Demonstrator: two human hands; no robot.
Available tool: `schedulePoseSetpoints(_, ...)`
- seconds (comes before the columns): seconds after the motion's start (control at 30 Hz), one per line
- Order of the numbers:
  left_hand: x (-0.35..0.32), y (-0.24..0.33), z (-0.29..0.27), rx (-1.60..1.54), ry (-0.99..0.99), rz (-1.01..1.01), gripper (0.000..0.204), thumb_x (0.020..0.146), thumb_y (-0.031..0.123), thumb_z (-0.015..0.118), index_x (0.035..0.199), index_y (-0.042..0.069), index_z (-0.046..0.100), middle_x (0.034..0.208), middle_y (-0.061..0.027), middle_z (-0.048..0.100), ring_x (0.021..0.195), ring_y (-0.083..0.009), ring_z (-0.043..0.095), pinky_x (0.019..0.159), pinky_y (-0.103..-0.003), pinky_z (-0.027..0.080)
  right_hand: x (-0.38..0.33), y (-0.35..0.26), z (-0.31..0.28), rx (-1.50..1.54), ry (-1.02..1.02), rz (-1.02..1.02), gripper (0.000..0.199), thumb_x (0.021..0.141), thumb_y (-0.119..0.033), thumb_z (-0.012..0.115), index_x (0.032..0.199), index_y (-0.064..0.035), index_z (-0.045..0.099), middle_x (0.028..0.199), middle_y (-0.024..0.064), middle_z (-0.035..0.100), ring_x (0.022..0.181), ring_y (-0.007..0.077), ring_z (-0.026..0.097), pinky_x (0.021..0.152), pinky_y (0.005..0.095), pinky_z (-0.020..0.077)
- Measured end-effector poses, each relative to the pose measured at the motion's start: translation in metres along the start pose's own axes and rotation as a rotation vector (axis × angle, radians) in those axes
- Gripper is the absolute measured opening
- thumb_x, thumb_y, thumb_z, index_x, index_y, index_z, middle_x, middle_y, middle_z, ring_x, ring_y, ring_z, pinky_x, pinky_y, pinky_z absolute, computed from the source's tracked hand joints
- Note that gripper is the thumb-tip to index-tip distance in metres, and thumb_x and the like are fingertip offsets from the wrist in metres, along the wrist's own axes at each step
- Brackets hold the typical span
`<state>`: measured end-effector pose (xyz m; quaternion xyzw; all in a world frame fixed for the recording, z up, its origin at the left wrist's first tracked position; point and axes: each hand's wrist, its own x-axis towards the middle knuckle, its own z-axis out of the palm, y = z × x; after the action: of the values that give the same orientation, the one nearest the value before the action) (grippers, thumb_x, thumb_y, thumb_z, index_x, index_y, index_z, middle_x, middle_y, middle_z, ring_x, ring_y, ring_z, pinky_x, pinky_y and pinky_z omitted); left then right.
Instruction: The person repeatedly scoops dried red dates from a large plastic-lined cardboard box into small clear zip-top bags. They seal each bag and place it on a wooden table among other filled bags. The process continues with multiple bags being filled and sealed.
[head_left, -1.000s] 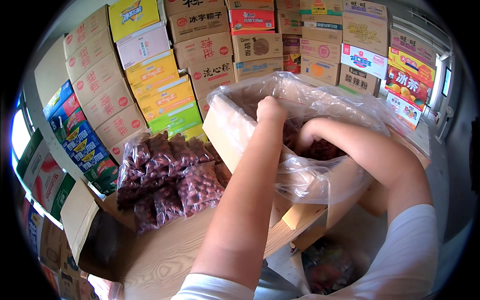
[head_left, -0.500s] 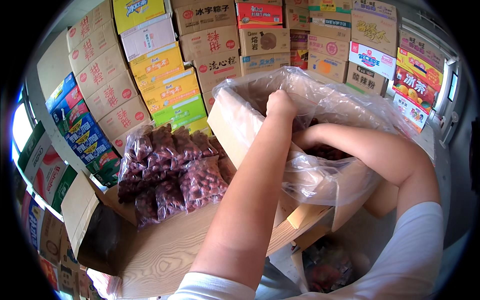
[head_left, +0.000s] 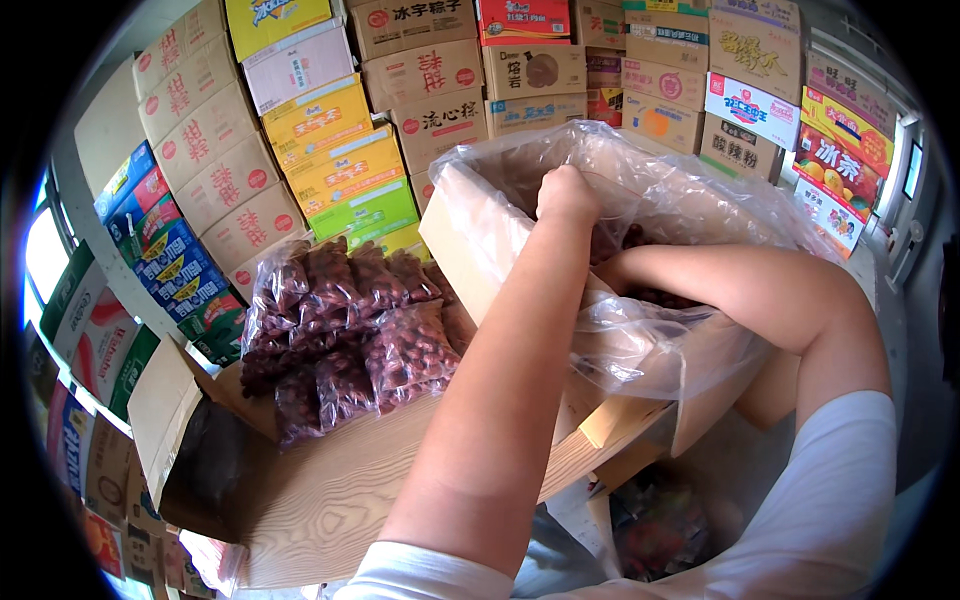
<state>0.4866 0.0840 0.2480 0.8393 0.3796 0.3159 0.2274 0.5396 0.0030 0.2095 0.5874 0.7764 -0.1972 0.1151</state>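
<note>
Reaching over the near left wall of a large cardboard box (head_left: 465, 235), my left hand (head_left: 567, 195) is closed in a fist. It grips a clear plastic bag (head_left: 612, 195), only partly visible beside it. My right hand (head_left: 612, 272) is down inside the same box, by the dark red dried jujubes (head_left: 665, 298), its fingers hidden behind my left forearm and the fruit. A loose clear plastic liner (head_left: 640, 345) hangs over the box's rim. Filled clear bags of jujubes (head_left: 410, 350) lie piled to the left of the box.
The wood-grain table (head_left: 330, 500) carries the filled bags. An open cardboard box (head_left: 165, 410) stands at its left end. Stacked cartons (head_left: 435, 75) line the back and left. Below the table, an open box (head_left: 655, 530) holds packaged things.
The view has shifted slightly, and both arms appear a little farther right. My left fist stays closed above the box, and my right hand remains inside it.
</note>
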Motion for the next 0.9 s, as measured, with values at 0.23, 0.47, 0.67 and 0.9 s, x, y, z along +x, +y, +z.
schedulePoseSetpoints(0.23,-0.005,0.006,-0.006,0.0,-0.034,-0.013,0.024,0.076,0.01,0.061,0.095,-0.001,0.069,0.097,-0.0216,0.068,0.096,-0.0329,0.066,0.084,-0.038,0.052,-0.015,-0.015,-0.016,-0.031,-0.124,0.112,0.065,0.087,-0.046,0.055,0.135,-0.0029,0.045,0.143,0.0214,0.038,0.134,0.0332,0.03,0.108,0.0422,0.0251)
schedulePoseSetpoints(0.47,-0.003,0.007,-0.004,-0.03,-0.047,-0.032,0.024,0.074,0.009,0.061,0.095,-0.001,0.07,0.098,-0.0219,0.067,0.097,-0.0322,0.065,0.085,-0.038,0.052,-0.01,-0.007,-0.015,-0.124,-0.111,0.044,0.063,0.085,-0.047,0.055,0.132,-0.0055,0.05,0.141,0.022,0.042,0.133,0.0354,0.034,0.107,0.0431,0.0293)
schedulePoseSetpoints(0.67,-0.008,0.007,-0.008,-0.029,-0.025,-0.014,0.025,0.075,0.009,0.061,0.096,-0.001,0.069,0.1,-0.0231,0.067,0.099,-0.0329,0.065,0.086,-0.038,0.052,-0.014,-0.014,-0.016,-0.196,-0.085,0.108,0.068,0.085,-0.048,0.054,0.135,-0.0022,0.046,0.142,0.0227,0.039,0.135,0.0352,0.03,0.11,0.0436,0.0244)
schedulePoseSetpoints(0.9,-0.006,0.006,-0.01,-0.024,-0.039,-0.021,0.028,0.074,0.009,0.061,0.098,-0.003,0.068,0.103,-0.0239,0.065,0.101,-0.0334,0.064,0.088,-0.038,0.051,0.001,0.001,-0.02,-0.157,-0.253,0.154,0.078,0.083,-0.052,0.056,0.137,0.0028,0.042,0.143,0.024,0.036,0.132,0.032,0.034,0.105,0.0429,0.0292)
